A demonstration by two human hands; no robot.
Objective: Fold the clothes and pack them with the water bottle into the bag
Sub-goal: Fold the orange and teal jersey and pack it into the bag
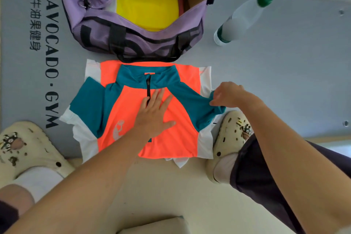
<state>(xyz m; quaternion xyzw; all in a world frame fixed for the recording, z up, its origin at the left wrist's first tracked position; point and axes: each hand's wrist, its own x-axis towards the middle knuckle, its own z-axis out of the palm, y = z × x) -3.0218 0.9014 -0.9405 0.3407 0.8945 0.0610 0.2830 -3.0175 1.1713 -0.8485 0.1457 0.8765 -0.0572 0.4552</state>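
Note:
An orange, teal and white zip-neck shirt (125,112) lies flat on the grey mat, collar toward the bag. My left hand (154,114) presses flat on its chest, fingers spread, just below the zipper. My right hand (228,94) pinches the teal right sleeve at the shirt's edge and lifts it slightly. Beyond the shirt sits a purple duffel bag (106,30), unzipped, with a yellow garment (146,5) inside. A clear water bottle (245,17) with a green cap stands on the mat to the right of the bag.
The grey mat (275,81) bears "AVOCADO · GYM" lettering at the left. My feet in cream clogs (231,138) flank the shirt, the right one touching its edge, the left clog (28,148) at the lower left. A pale floor lies nearer me.

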